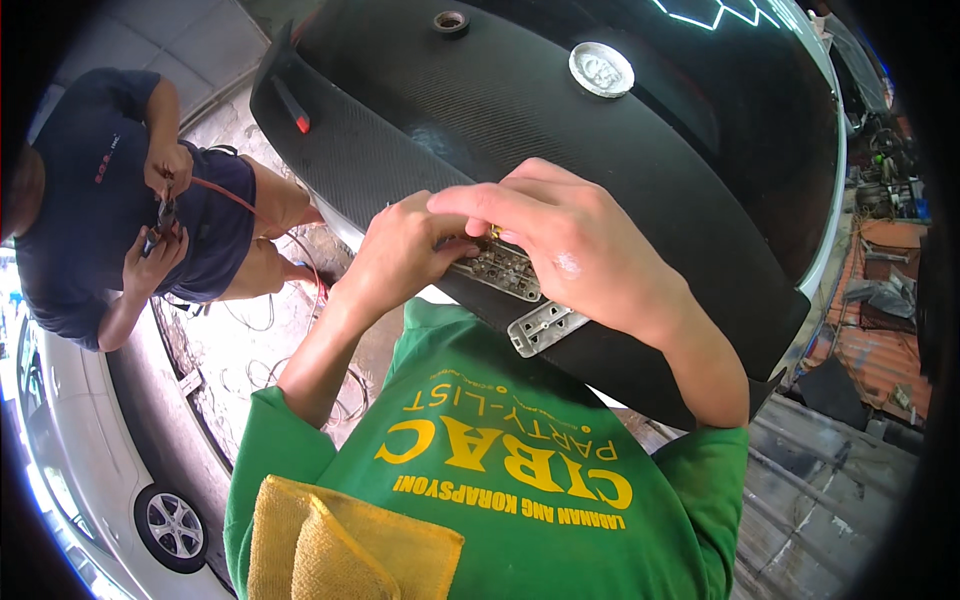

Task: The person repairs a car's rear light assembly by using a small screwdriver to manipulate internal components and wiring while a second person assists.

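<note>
Both hands meet over a metal casting with cavities (508, 273), which lies on a black carbon-textured car panel (400, 120). My left hand (403, 250) is closed around the casting's left end, thumb on its top. Above the casting, my right hand (580, 245) is closed with curled fingers and the index finger reaching left. At its fingertips shows a small brass-coloured piece (494, 231), mostly hidden by the fingers. Below the right hand lies a flat, light metal plate with holes (546, 328), partly covered by that hand.
On the panel stand a round silver dish (601, 70) and a dark ring-shaped part (451, 22). At left a co-worker in dark clothes (120, 190) holds a tool with a red hose (230, 192). A white car (90, 440) stands lower left. A yellow cloth (340, 545) hangs over my shirt.
</note>
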Action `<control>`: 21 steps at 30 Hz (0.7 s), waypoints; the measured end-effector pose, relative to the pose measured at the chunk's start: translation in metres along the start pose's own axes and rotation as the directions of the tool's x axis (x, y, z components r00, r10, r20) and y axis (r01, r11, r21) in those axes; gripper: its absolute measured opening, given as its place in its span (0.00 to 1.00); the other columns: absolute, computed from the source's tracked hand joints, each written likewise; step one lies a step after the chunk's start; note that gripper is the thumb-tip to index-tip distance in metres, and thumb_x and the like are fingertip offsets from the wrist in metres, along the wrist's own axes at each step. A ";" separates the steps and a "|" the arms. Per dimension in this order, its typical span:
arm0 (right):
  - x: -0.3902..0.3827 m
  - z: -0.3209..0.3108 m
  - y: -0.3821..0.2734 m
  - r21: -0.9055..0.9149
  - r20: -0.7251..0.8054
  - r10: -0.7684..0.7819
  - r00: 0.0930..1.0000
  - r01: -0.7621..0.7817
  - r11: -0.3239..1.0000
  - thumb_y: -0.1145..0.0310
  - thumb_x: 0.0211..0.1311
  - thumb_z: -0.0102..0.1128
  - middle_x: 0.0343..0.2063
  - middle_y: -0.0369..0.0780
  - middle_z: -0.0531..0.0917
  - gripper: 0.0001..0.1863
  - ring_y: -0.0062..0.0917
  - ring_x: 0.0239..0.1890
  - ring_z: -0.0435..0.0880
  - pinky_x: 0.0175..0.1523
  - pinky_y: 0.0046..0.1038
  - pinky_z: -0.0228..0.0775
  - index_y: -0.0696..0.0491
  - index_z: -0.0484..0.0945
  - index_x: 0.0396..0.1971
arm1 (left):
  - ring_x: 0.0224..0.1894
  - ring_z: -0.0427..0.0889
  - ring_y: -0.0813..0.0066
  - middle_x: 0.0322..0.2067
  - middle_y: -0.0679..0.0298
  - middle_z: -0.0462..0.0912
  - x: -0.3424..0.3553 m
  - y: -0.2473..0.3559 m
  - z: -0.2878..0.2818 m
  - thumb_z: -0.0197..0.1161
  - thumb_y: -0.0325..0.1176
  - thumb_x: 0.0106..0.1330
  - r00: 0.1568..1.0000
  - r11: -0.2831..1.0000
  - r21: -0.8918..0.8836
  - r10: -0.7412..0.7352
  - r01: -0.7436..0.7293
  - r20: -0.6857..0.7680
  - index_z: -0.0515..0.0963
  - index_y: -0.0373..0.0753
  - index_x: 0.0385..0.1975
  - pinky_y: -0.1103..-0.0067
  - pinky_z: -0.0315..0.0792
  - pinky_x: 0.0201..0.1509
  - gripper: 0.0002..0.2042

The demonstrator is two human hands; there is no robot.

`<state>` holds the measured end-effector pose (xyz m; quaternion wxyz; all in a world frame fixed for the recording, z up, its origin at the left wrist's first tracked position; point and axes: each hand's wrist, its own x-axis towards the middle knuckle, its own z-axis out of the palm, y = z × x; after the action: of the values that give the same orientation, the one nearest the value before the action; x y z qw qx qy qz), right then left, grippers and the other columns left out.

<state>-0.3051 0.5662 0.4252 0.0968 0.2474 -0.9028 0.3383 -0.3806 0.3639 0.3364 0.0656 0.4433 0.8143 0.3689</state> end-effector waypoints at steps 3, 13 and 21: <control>-0.001 0.001 0.004 0.067 -0.008 0.002 1.000 -0.001 0.998 0.84 0.55 0.60 0.48 0.41 0.82 0.24 0.38 0.43 0.84 0.46 0.38 0.80 0.53 0.78 0.54 | 0.40 0.84 0.56 0.34 0.59 0.84 0.003 -0.002 0.000 0.74 0.30 0.54 0.999 0.999 -0.009 0.033 -0.033 0.011 0.88 0.44 0.39 0.65 0.77 0.43 0.11; -0.005 0.005 0.010 -0.153 0.099 0.080 0.992 -0.064 0.986 0.83 0.56 0.61 0.40 0.40 0.78 0.22 0.36 0.42 0.84 0.47 0.36 0.80 0.50 0.79 0.51 | 0.41 0.83 0.55 0.35 0.60 0.85 0.009 0.004 -0.008 0.72 0.30 0.56 0.996 0.998 -0.014 0.054 -0.053 0.073 0.88 0.43 0.38 0.63 0.76 0.45 0.09; -0.009 0.003 0.018 0.060 0.074 -0.062 0.995 0.057 0.997 0.86 0.53 0.60 0.40 0.39 0.78 0.19 0.36 0.44 0.82 0.50 0.36 0.78 0.51 0.81 0.44 | 0.41 0.83 0.55 0.34 0.60 0.84 0.019 -0.002 -0.010 0.70 0.32 0.57 0.985 0.999 -0.044 0.026 -0.018 0.171 0.87 0.41 0.32 0.63 0.76 0.45 0.05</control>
<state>-0.3067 0.5790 0.4095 0.0652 0.2895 -0.8879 0.3515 -0.3980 0.3724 0.3461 0.1407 0.4807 0.7927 0.3475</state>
